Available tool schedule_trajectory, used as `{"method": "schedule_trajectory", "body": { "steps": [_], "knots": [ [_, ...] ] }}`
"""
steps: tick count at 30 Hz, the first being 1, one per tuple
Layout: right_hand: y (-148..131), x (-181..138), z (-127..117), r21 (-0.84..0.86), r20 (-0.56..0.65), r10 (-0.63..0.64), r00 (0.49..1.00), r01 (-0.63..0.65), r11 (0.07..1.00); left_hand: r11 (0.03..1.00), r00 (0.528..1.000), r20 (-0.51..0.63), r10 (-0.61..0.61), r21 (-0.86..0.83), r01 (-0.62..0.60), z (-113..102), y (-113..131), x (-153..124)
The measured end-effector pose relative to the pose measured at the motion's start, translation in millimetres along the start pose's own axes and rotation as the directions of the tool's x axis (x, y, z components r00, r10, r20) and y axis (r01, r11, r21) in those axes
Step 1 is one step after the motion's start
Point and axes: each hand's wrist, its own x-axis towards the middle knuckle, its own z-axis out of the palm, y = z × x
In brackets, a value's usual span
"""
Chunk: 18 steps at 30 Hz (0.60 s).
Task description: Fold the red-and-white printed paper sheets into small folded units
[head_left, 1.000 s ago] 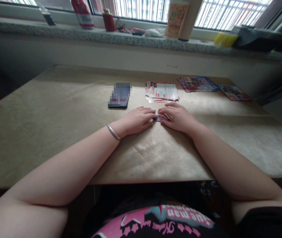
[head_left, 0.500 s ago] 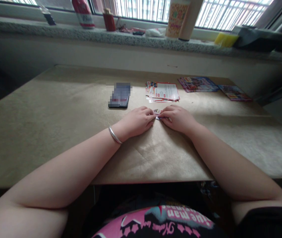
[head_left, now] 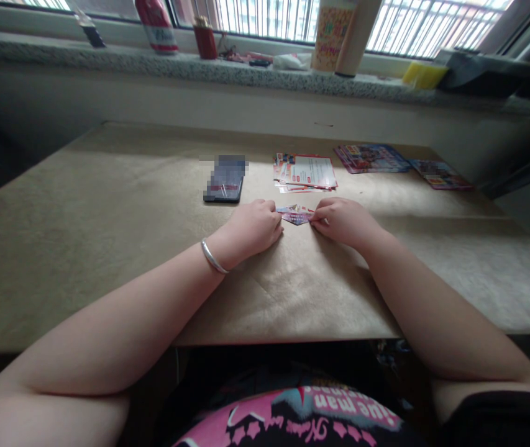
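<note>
Between my two hands lies a small folded piece of printed paper (head_left: 296,215), pointed toward me and coloured red, white and blue. My left hand (head_left: 258,225), with a silver bangle at the wrist, pinches its left corner. At its right corner, the fingers of my right hand (head_left: 339,218) are closed on the edge. Both hands rest on the tabletop. Just beyond them is a stack of printed cards (head_left: 309,172), with a white, red-edged card on top. The fingers partly cover both ends of the folded paper.
A dark phone (head_left: 227,179), partly pixelated, lies beyond my left hand. Toward the back right are colourful printed sheets (head_left: 374,158) and another small pile (head_left: 442,174). Bottles, cups and a yellow item (head_left: 425,74) stand along the stone windowsill (head_left: 246,69) behind the table (head_left: 82,248).
My hands have moved slightly apart, the left to the left and the right to the right. More of the folded paper shows between them.
</note>
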Motion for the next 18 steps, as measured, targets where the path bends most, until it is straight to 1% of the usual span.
{"method": "schedule_trajectory", "body": {
  "steps": [3, 6, 9, 13, 15, 18],
  "knots": [
    [1, -1, -1, -0.020, 0.009, 0.020, 1.000, -0.019, 1.000, 0.999, 0.999, -0.032, 0.033, 0.003, -0.033, 5, -3, 2],
    [2, -2, -1, -0.056, -0.007, 0.025, 1.000, -0.026, 0.998, 0.997, 0.993, -0.091, 0.075, -0.023, -0.078, 11, -7, 5],
    [1, 0, 2, -0.030, -0.047, -0.023, 0.999, 0.022, 0.999, 0.991, 0.982, -0.142, 0.122, -0.037, -0.128, 16, -11, 7],
    [-3, 3, 9, 0.078, -0.099, -0.096, 0.990, 0.104, 0.992, 0.978, 0.960, -0.196, 0.201, -0.016, -0.208, 19, -12, 7],
    [-5, 4, 12, 0.098, -0.114, -0.113, 0.987, 0.125, 0.987, 0.977, 0.954, -0.217, 0.205, -0.010, -0.212, 20, -12, 7],
    [-8, 6, 14, 0.080, -0.112, -0.129, 0.985, 0.138, 0.987, 0.976, 0.950, -0.241, 0.198, -0.035, -0.213, 23, -10, 8]
  ]
}}
